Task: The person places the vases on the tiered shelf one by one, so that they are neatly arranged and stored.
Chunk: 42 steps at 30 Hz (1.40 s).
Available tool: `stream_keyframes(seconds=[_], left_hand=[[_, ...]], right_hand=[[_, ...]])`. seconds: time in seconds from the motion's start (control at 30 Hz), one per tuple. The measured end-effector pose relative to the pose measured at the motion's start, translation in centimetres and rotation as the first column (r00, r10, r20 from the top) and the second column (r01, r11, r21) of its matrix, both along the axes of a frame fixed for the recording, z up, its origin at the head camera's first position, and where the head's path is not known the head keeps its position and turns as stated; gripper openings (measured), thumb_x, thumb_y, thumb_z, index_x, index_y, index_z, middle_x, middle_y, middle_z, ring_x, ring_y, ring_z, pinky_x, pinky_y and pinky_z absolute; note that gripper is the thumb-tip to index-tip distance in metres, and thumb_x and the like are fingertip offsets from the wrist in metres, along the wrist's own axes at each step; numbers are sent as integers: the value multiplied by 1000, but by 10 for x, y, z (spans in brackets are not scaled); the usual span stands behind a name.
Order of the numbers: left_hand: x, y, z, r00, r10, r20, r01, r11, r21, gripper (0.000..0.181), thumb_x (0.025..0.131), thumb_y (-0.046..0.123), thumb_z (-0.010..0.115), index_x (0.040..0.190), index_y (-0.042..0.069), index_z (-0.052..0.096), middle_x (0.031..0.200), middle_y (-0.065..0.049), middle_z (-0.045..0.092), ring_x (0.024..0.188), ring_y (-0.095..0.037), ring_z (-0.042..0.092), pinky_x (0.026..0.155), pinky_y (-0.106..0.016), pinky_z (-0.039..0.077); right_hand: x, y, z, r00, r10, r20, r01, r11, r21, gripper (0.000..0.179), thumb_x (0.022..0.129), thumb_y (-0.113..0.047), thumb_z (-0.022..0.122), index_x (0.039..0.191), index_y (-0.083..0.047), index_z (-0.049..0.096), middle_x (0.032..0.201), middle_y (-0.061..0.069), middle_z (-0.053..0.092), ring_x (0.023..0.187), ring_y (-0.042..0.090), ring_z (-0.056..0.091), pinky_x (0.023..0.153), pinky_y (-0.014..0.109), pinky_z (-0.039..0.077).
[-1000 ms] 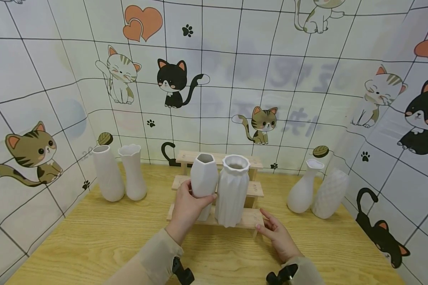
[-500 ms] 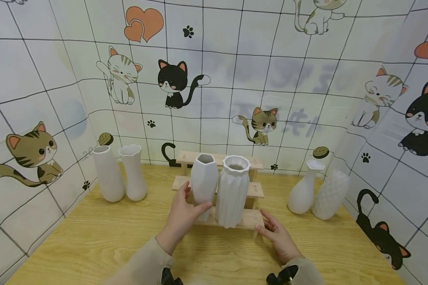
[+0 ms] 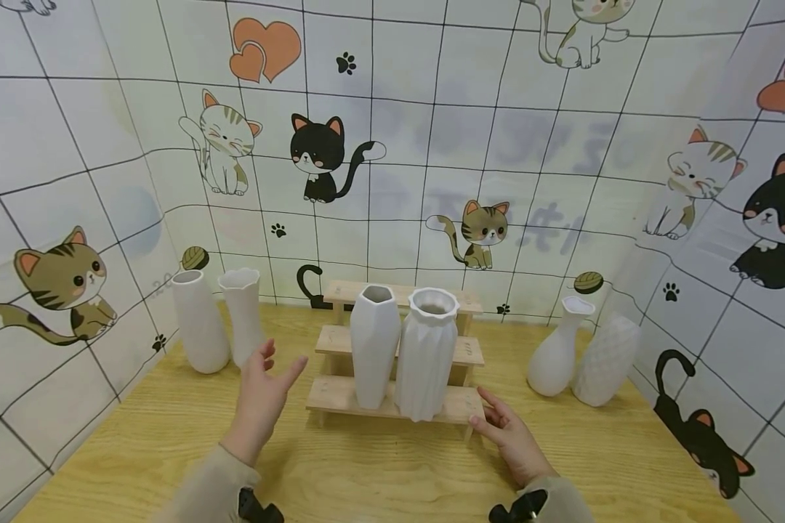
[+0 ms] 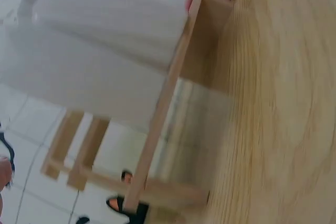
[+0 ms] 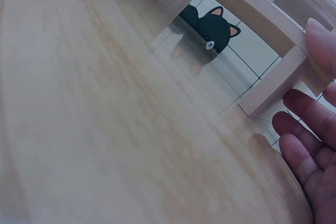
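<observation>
"Where are the angular vase (image 3: pixel 374 352) and ruffled vase (image 3: pixel 427 367)?"
"Upright on the wooden stand (image 3: pixel 332 394), lowest step."
"Hands?"
"Right hand (image 3: pixel 513 442): fingers clamped on the stand's end. Left hand (image 3: pixel 260 398): fingers apart, over the surface (image 3: pixel 379 472)."

Rack (image 3: pixel 334 392): we see pale wood, three steps, upright toward the table's (image 3: pixel 392 472) back edge; the right hand (image 3: pixel 509 434) pinches its bottom step's right front corner.
Faceted vase (image 3: pixel 374 350): white, angular mouth; we find it upright on the bottom step, left of middle.
Ribbed vase (image 3: pixel 427 359): white, wavy rim, upright just beside it, at the step's front edge.
</observation>
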State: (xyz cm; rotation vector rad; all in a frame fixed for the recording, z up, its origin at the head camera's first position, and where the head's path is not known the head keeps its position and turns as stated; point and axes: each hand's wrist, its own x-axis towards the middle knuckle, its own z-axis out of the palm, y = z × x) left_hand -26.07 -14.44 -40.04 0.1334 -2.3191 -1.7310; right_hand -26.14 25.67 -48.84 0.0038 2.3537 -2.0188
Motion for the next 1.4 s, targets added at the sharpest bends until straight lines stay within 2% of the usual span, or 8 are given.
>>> stream_keyframes(seconds=[0.13, 0.27, 0.4, 0.57, 0.77, 1.17, 1.4], left_hand=[[-13, -24, -7, 997, 75, -11, -74, 997, 18, 99, 86, 53, 66, 152, -1, 15, 150, -21, 25, 132, -38, 26, 102, -50, 33], [-24, -40, -9, 988, 154, -17, -153, 988, 28, 97, 88, 51, 65, 152, -1, 14, 150, -23, 25, 133, -41, 25, 103, -53, 32], [-35, -51, -7, 972, 232, -27, -230, 972, 49, 94, 88, 49, 64, 151, -2, 16, 148, -25, 26, 134, -43, 26, 105, -54, 30], [-49, -58, -5, 956, 293, -9, -292, 955, 57, 90, 90, 45, 64, 150, -3, 19, 147, -26, 28, 134, -42, 27, 105, -56, 31], [-60, -59, -3, 948, 314, 58, -317, 947, 55, 92, 89, 48, 63, 150, -3, 17, 149, -25, 26, 137, -41, 24, 110, -55, 22], [-76, -61, -10, 929, 346, 133, -355, 933, 52, 91, 88, 50, 62, 150, 0, 19, 149, -24, 27, 135, -41, 27, 109, -56, 23], [-82, -62, -15, 933, 345, 99, -353, 933, 68, 87, 88, 40, 67, 148, -3, 21, 146, -26, 31, 133, -42, 33, 108, -55, 28]], right_hand=[[0, 0, -1, 1000, -3, -1, 3, 1000, 0, 70, 90, -23, 70, 150, -12, 35, 127, 16, 58, 114, 23, 54, 104, 48, 33], [1, 1, -1, 1000, -3, -4, 3, 1000, 2, 70, 90, -23, 69, 150, -11, 34, 127, 15, 58, 113, 23, 54, 103, 48, 34], [1, 0, 0, 1000, 1, -1, -1, 1000, -3, 71, 90, -23, 69, 150, -11, 34, 127, 15, 58, 114, 24, 54, 103, 49, 34], [2, 0, 0, 1000, 6, 3, -6, 1000, -6, 72, 90, -23, 69, 150, -11, 33, 129, 17, 56, 117, 27, 53, 103, 51, 34], [2, 1, 0, 1000, 6, 2, -6, 1000, 1, 72, 90, -23, 69, 151, -11, 32, 130, 17, 56, 117, 28, 52, 103, 51, 35], [1, 2, -2, 1000, 6, -2, -6, 1000, 4, 72, 89, -24, 70, 150, -11, 34, 129, 16, 56, 117, 28, 52, 102, 51, 35], [1, 1, -1, 1000, 5, 1, -5, 1000, -5, 71, 89, -24, 70, 150, -11, 34, 127, 15, 58, 115, 27, 53, 102, 50, 35]])
